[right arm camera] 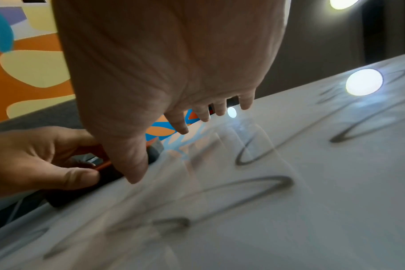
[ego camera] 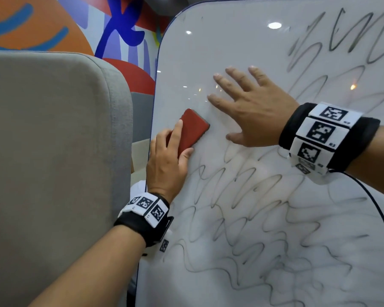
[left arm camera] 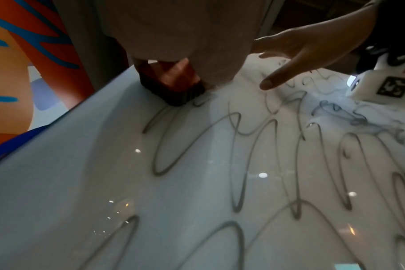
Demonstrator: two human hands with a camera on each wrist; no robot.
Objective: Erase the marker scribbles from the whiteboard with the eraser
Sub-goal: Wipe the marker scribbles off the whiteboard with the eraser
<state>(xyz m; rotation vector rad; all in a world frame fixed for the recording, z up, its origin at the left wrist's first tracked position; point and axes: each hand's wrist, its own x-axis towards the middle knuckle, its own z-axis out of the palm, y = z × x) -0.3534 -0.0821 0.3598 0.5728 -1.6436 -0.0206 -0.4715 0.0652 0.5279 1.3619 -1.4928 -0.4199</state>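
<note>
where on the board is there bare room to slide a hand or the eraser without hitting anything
Free: the clean upper-left of the whiteboard, bordered by its left edge, the right hand and the eraser. Crowded: between the two hands, where the left hand grips the eraser. Scribbles cover the lower half.

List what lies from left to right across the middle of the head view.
Grey upholstered panel → left hand gripping the red eraser → right hand spread flat on the whiteboard → tagged wristband on the right wrist.
</note>
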